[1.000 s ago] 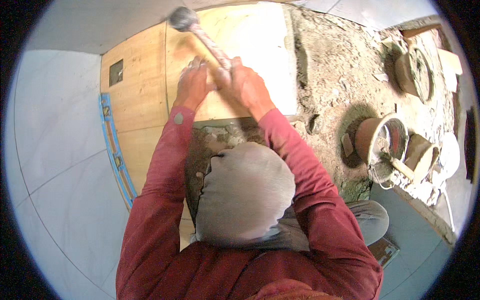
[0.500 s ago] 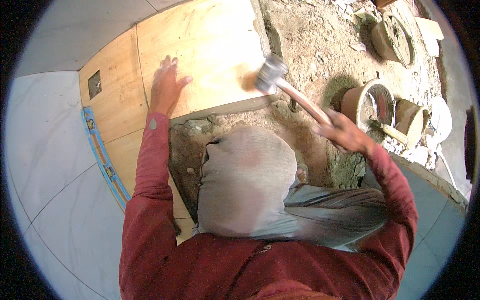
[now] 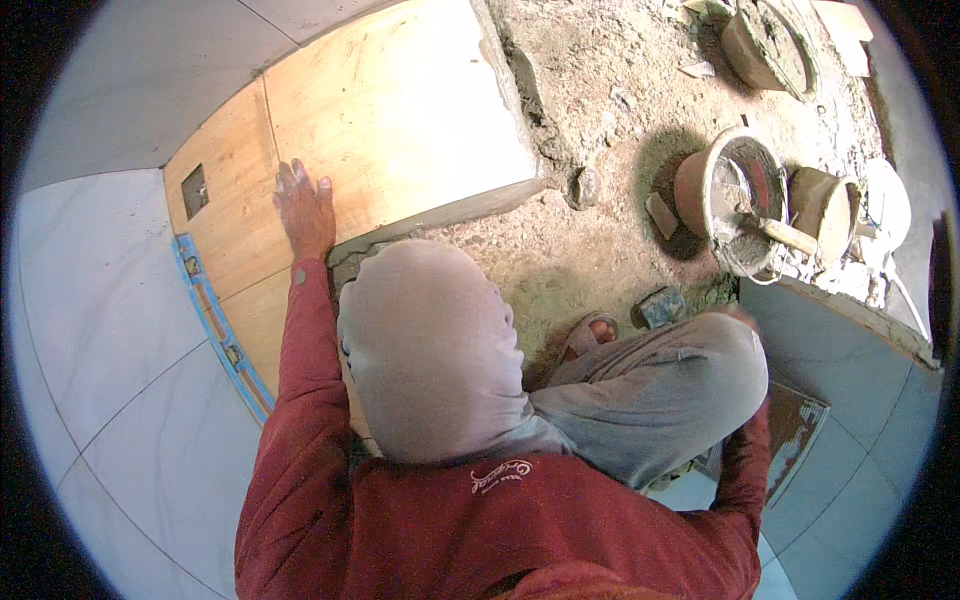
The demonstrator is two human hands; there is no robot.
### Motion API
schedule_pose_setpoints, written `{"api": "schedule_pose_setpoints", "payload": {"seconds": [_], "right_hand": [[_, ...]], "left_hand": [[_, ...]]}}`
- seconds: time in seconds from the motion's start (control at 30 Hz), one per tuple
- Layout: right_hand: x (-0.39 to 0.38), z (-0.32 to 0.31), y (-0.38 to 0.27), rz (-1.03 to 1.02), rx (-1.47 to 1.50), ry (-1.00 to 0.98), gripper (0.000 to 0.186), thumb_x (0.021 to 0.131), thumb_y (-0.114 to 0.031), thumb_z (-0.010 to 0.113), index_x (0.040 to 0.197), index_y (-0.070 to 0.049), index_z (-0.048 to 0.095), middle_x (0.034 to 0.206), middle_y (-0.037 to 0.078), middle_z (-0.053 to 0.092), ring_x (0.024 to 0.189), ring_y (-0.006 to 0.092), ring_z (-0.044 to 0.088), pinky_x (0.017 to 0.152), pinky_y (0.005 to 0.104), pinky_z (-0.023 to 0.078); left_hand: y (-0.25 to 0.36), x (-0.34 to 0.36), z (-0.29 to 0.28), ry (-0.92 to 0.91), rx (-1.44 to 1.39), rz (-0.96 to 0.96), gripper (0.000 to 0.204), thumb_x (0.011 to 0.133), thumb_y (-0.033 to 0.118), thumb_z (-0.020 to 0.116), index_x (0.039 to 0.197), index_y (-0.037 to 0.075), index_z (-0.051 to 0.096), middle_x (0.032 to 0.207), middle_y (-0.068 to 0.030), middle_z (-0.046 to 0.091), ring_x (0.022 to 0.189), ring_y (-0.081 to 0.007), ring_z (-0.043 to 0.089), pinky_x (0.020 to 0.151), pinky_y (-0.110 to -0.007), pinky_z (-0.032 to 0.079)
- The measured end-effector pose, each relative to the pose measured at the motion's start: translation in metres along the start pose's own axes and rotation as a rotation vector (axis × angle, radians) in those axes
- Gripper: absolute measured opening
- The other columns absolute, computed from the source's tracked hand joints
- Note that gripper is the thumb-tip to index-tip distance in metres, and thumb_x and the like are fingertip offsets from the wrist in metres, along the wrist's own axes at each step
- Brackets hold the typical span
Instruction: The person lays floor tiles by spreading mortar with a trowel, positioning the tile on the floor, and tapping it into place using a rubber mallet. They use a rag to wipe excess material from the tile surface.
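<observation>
Left hand lies flat and spread on the tan tile, seemingly checking its seating; right hand hidden behind the knee, state unclear

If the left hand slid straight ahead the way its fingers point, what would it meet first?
Only more tile: the left hand lies flat on the tan tile, fingers pointing toward its far edge. Nothing else shows on that line.

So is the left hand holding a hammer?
No, the left hand lies flat and open on the tan tile, with nothing in it.
</observation>
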State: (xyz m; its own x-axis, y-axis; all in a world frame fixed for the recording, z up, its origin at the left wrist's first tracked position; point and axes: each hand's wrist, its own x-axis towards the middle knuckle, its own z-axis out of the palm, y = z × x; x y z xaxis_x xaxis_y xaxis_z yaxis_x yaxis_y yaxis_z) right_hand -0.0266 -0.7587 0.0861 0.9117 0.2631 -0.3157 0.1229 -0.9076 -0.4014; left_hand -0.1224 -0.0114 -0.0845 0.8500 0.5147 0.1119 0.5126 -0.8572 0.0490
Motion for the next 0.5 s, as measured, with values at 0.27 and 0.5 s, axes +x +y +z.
{"api": "schedule_pose_setpoints", "payload": {"seconds": [0.27,0.5], "right_hand": [[0.145,-0.109,0.02,-0.096,-1.08,0.176,0.049,0.103,-0.037,0.057,0.144,-0.01,0.054,0.136,0.025,0.06,0.128,0.0415,0.057,0.112,0.0551,0.039],[0.129,-0.098,0.023,-0.115,-1.084,-0.04,0.032,0.1,-0.039,0.061,0.112,-0.01,0.067,0.109,0.017,0.07,0.097,0.0335,0.07,0.102,0.058,0.048]], "left_hand": [[0.006,0.013,-0.003,-0.069,-0.091,-0.016,0.07,0.108,0.045,0.042,0.161,0.001,0.027,0.166,-0.0278,0.024,0.153,-0.044,0.026,0.124,-0.058,0.019],[0.001,0.012,-0.03,-0.18,-0.135,-0.066,0.068,0.106,0.043,0.045,0.158,0.002,0.033,0.165,-0.026,0.028,0.153,-0.0406,0.028,0.123,-0.058,0.021]]}}
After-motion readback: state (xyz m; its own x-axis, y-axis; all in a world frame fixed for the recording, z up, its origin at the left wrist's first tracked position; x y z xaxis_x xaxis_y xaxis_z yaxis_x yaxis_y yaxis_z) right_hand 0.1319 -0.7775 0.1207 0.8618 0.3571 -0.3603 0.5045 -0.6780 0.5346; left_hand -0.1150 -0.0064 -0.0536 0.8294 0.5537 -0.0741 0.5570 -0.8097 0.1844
